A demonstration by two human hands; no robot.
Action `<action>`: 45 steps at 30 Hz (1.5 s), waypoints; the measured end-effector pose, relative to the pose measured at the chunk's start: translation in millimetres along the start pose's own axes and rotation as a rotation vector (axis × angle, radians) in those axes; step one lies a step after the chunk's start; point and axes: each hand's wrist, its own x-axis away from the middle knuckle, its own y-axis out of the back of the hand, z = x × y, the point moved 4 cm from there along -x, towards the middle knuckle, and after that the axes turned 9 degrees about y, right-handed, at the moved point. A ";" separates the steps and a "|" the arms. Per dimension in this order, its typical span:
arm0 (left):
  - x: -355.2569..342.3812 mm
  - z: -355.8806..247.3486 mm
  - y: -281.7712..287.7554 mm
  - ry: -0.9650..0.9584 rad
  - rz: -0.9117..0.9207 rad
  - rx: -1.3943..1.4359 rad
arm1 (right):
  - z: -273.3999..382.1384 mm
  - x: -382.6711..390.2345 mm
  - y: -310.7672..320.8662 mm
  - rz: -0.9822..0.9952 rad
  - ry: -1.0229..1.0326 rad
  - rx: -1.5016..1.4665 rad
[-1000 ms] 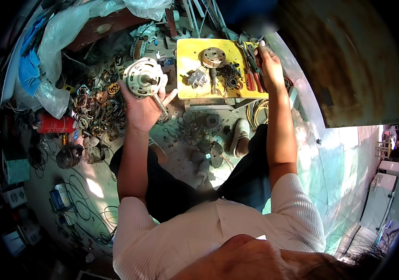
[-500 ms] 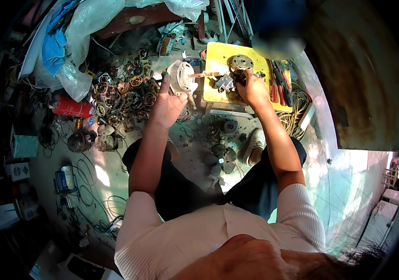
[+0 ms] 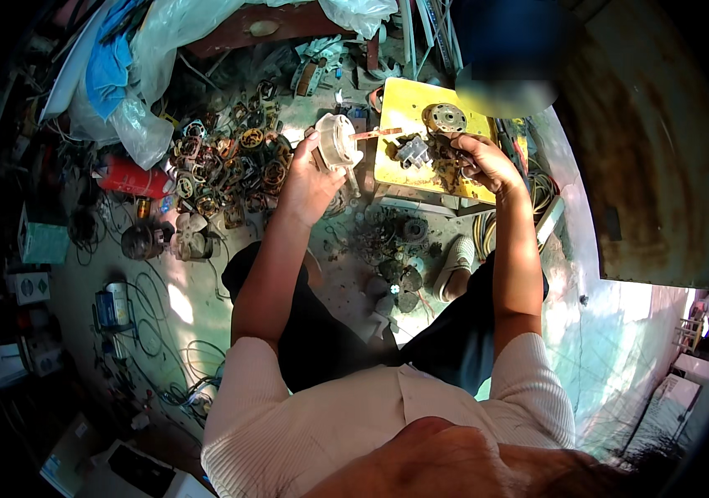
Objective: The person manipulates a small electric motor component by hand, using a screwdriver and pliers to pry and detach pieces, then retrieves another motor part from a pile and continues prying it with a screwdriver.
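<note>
Left hand [image 3: 311,189] stays clamped round the pale motor housing [image 3: 335,143], now turned so its shaft [image 3: 378,133] points over the bench [image 3: 405,98]; right hand [image 3: 489,163], grip unclear, has moved to the dark small parts [image 3: 447,176], probably the work's focus.

Blue cloth [image 3: 108,83] beside clear plastic [image 3: 145,137], red cylinder [image 3: 134,179]

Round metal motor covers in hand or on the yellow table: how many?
2: pale cover in the left hand, darker cover on the yellow table, near the right hand, which may hide more.
</note>
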 end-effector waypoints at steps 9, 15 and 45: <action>1.6 7.0 -13.8 0.112 -0.010 0.047 | 15.0 11.9 -19.5 -0.088 0.309 -0.456; 2.7 12.9 -16.9 0.104 -0.052 -0.024 | 27.5 23.3 -44.8 -0.173 0.387 -0.483; -5.5 26.6 -18.4 0.091 -0.058 -0.127 | 26.7 48.9 -85.1 -0.173 0.694 0.303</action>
